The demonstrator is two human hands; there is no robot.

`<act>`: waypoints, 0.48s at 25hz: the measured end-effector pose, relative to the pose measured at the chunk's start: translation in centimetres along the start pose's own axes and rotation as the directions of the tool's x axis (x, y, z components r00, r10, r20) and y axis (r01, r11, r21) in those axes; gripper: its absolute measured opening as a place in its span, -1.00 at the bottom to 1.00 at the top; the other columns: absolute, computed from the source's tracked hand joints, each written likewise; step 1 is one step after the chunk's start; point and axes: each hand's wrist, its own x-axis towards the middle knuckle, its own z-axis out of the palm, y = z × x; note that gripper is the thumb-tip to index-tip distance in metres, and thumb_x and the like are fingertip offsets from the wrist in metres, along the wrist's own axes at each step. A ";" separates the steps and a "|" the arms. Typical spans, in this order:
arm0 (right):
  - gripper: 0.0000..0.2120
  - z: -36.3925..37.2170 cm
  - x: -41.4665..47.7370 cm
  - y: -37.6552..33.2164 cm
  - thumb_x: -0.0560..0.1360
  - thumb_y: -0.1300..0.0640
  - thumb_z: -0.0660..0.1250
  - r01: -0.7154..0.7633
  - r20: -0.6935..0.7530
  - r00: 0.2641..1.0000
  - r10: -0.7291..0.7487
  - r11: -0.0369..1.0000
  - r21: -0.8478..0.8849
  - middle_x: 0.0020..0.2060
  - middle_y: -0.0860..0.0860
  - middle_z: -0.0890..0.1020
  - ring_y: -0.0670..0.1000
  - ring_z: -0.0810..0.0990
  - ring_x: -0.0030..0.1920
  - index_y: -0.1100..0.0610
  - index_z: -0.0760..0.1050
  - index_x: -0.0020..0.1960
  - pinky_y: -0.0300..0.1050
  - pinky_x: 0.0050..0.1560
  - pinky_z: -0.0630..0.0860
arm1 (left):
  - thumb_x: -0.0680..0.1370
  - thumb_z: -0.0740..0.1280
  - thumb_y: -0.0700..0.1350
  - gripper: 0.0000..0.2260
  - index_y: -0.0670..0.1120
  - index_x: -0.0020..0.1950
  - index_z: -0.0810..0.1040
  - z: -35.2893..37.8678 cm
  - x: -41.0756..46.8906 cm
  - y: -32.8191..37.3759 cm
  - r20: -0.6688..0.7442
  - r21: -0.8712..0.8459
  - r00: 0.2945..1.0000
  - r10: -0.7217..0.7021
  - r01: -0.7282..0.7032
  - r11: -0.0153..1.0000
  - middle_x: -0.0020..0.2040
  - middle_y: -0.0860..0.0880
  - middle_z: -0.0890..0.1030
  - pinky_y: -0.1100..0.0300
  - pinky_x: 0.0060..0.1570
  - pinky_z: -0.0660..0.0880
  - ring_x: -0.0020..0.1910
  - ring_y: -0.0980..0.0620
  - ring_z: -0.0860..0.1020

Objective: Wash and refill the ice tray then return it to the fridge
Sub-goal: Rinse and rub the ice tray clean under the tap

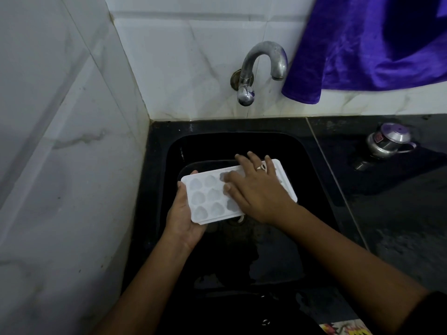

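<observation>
A white plastic ice tray [208, 197] with heart-shaped cells is held over the black sink [242, 257], tilted with its right end higher. My left hand [183, 213] grips its near left corner from below, thumb on the left edge. My right hand [256, 189], with a ring on one finger, lies flat across the tray's right half, fingers spread and straight, covering those cells. The steel tap [260, 68] sits on the tiled wall above the sink; no water runs from it.
A purple cloth [362, 49] hangs at the upper right beside the tap. A small steel pot with a lid [389, 140] stands on the black counter to the right. White tiled walls close off the left and back. A dark basin lies in the sink under the tray.
</observation>
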 end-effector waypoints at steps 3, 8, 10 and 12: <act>-0.43 0.1 0.1 -0.7 0.65 -0.25 -0.17 0.002 0.026 1.000 -0.002 1.000 -0.004 0.60 0.17 0.27 0.26 0.12 0.62 -0.01 0.46 0.35 0.39 0.58 -0.06 | 0.70 0.09 0.23 -0.53 -0.02 0.36 0.58 0.4 -0.2 -0.4 -0.010 -0.001 1.000 -0.021 0.021 1.000 0.25 -0.23 0.69 -0.22 0.04 0.67 0.08 -0.20 0.73; -0.45 -0.5 -0.2 -0.3 0.67 -0.24 -0.15 -0.015 -0.012 1.000 0.016 0.999 0.046 0.61 0.13 0.24 0.24 0.10 0.63 -0.10 0.41 0.47 0.36 0.59 -0.07 | 0.73 0.04 0.22 -0.53 0.05 0.25 0.68 -0.1 -0.2 0.6 -0.038 -0.001 0.999 0.025 -0.025 1.000 0.22 -0.21 0.71 -0.19 0.00 0.69 0.05 -0.19 0.74; -0.44 -0.5 -0.2 -1.4 0.67 -0.24 -0.13 -0.014 -0.065 0.998 0.019 0.996 0.083 0.60 0.13 0.27 0.21 0.15 0.62 -0.01 0.43 0.44 0.33 0.60 -0.03 | 0.73 0.04 0.21 -0.53 0.05 0.20 0.70 0.3 -0.1 0.3 -0.046 -0.017 0.999 0.004 -0.005 1.000 0.18 -0.21 0.72 -0.14 -0.10 0.71 0.00 -0.16 0.75; -0.47 -0.1 -0.4 -2.3 0.69 -0.23 -0.11 0.070 -0.051 0.997 -0.065 0.994 0.090 0.59 0.13 0.28 0.20 0.15 0.62 -0.01 0.43 0.42 0.33 0.60 -0.02 | 0.73 0.04 0.21 -0.56 0.05 0.30 0.61 0.1 0.2 0.3 -0.061 -0.013 0.998 0.014 -0.014 1.000 0.17 -0.19 0.72 -0.11 -0.08 0.70 0.00 -0.14 0.75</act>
